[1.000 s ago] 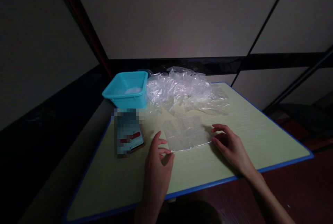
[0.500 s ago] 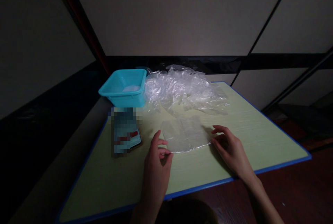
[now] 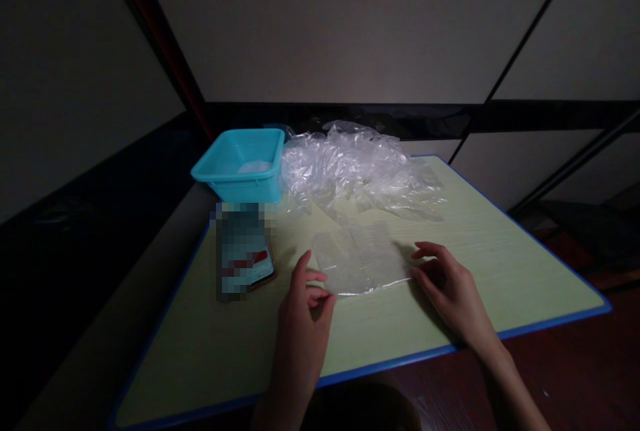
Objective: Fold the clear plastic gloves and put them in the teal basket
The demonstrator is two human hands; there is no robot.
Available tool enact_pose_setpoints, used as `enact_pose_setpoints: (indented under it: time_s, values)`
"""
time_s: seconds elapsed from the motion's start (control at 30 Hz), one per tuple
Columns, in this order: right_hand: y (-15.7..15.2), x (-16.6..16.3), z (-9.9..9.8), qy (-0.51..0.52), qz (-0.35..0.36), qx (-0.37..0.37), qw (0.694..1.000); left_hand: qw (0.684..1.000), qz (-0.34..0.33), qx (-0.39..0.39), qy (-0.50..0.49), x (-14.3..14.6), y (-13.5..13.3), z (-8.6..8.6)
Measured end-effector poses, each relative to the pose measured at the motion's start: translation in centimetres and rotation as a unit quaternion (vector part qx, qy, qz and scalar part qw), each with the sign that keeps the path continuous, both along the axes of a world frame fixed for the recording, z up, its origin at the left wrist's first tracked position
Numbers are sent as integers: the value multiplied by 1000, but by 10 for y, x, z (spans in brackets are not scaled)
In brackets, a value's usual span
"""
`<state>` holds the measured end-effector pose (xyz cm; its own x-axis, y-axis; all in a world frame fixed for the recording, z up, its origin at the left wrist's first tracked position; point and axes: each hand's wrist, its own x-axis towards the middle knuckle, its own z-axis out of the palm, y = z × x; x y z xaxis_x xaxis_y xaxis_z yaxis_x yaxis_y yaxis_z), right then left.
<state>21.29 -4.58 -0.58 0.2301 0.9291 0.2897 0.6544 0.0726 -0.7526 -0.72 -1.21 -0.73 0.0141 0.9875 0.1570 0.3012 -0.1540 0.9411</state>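
Note:
A flat clear plastic sheet (image 3: 361, 256) lies on the pale green table (image 3: 480, 244) in front of me. My left hand (image 3: 303, 311) pinches the sheet's near left corner between thumb and fingers. My right hand (image 3: 450, 287) rests at the sheet's right edge, fingers curled onto that edge. A crumpled heap of clear plastic (image 3: 357, 171) sits farther back on the table.
A turquoise plastic tub (image 3: 240, 167) stands at the back left, with something pale inside. A phone (image 3: 245, 254) lies to the left of my left hand. The table has a blue rim (image 3: 400, 359); dark rails and a plain wall lie behind.
Both hands stay at the two ends of the sheet. The view has shifted slightly; nothing else has moved.

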Motion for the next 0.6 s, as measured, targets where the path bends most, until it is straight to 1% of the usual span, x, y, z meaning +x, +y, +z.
enact_pose_setpoints:
  time_s: [0.37, 0.5, 0.6]
  values:
    - [0, -1, 0, 3, -2, 0, 1000, 1000, 2, -2, 2, 0, -1, 1]
    - [0, -1, 1, -12, -5, 3, 1000, 1000, -4, 8, 21, 0, 0, 0]
    - [-1, 0, 2, -24, -14, 10, 1000, 998, -6, 23, 54, -1, 0, -2]
